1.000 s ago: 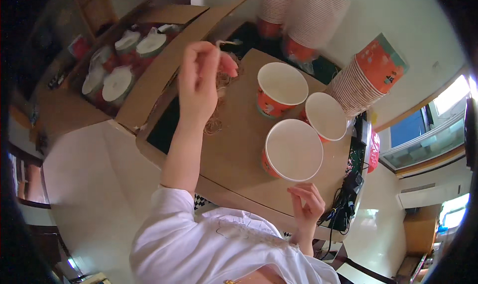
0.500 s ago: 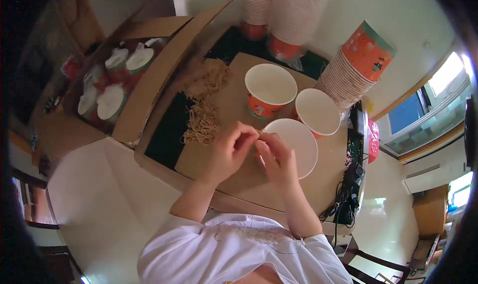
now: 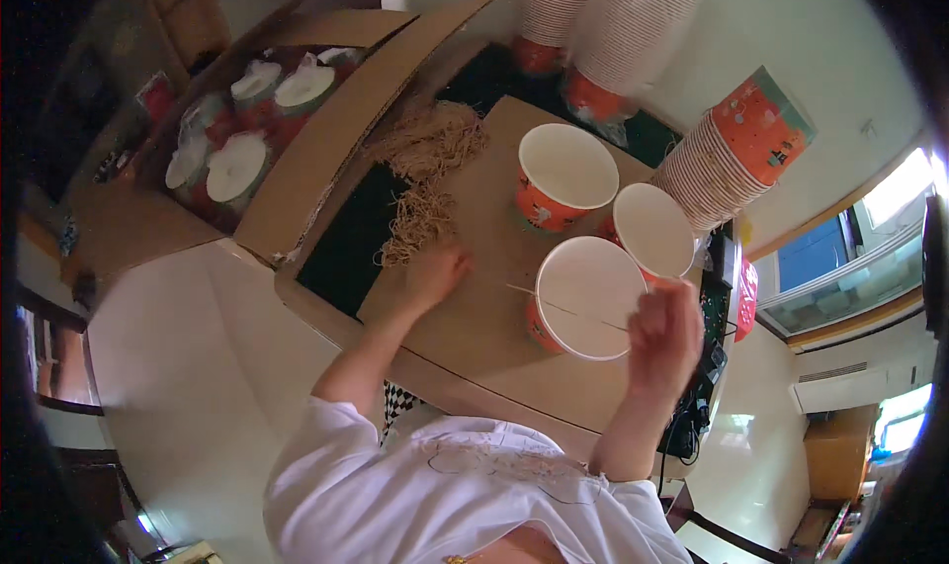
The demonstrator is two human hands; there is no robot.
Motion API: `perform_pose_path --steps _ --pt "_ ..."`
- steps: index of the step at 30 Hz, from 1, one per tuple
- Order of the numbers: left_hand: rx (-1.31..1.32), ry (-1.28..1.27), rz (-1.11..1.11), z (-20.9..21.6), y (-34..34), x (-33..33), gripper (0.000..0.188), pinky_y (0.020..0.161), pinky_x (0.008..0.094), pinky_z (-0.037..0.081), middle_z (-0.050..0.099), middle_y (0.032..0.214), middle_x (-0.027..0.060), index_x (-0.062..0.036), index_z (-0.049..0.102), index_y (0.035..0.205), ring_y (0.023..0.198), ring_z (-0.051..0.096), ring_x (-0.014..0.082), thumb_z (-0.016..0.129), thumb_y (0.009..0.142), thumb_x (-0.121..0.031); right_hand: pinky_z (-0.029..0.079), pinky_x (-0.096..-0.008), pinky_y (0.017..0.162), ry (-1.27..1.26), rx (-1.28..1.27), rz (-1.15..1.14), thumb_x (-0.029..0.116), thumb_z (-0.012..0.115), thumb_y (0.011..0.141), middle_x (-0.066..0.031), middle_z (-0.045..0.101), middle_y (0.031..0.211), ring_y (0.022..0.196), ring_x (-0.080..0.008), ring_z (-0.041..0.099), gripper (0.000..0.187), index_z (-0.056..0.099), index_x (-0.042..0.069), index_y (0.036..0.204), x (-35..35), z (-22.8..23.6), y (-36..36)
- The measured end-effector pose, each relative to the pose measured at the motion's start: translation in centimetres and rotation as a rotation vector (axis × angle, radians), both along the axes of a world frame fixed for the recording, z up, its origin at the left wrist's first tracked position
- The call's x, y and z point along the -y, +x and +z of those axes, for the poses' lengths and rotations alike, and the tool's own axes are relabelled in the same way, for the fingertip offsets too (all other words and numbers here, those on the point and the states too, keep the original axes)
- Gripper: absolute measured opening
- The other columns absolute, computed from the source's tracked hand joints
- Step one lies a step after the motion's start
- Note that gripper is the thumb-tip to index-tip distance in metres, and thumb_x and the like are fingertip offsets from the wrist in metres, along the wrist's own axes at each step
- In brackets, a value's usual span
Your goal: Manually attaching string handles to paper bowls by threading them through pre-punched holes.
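Observation:
My right hand [image 3: 667, 339] is closed in a pinch at the right rim of the nearest paper tub [image 3: 591, 285]. From its fingertips a thin tan strand [image 3: 575, 313] runs left across the tub's mouth and past the far side of its rim. My left hand [image 3: 435, 275] is at the near edge of a loose heap of tan strands [image 3: 420, 218]; it is blurred and its fingertips are not clear. Two more orange tubs with white insides stand behind, one farther back [image 3: 568, 167] and one to the right [image 3: 652, 230].
A cardboard sheet [image 3: 474, 327] covers much of the table. To the left, an open carton [image 3: 326, 159] holds several bagged tubs. Tall stacks of nested tubs [image 3: 633, 45] stand by the wall, with another leaning stack [image 3: 736, 149] at right. Black cables [image 3: 682, 431] lie along the table's right edge.
My hands were together beside the nearest tub and have moved apart. The left went to the strand heap; the right moved right, and a strand now shows stretched from it over the tub.

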State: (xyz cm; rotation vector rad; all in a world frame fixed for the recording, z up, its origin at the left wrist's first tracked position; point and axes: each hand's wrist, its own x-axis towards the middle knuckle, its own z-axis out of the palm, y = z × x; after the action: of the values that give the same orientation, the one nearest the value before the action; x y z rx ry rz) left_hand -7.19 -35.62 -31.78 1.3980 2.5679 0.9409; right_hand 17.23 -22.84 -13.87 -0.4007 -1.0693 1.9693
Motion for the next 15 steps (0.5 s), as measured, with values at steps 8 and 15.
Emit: perform_pose_path --steps 8,15 --pt "0.167 0.375 -0.251 10.8 4.4 0.9 0.026 0.074 0.0288 0.049 0.059 0.113 0.0116 -0.0053 0.062 0.106 0.080 0.060 0.0223 0.066 0.081 -0.009 0.037 -0.0224 0.045 0.325 0.571 0.003 0.005 0.051 0.089 -0.0076 0.059 0.070 0.050 -0.0117 0.049 0.014 0.061 -0.004 0.086 4.0 2.1 4.6" --pt "0.801 0.426 -0.628 15.4 12.5 -0.5 0.045 0.068 0.0248 0.050 0.063 0.109 0.0070 -0.0075 0.063 0.115 0.074 0.062 0.0118 0.074 0.071 0.000 0.032 -0.0183 0.053 0.654 0.762 0.235 0.000 0.056 0.087 0.0017 0.058 0.069 0.060 -0.0020 0.042 0.009 0.064 -0.003 0.088 2.5 -1.4 4.3"
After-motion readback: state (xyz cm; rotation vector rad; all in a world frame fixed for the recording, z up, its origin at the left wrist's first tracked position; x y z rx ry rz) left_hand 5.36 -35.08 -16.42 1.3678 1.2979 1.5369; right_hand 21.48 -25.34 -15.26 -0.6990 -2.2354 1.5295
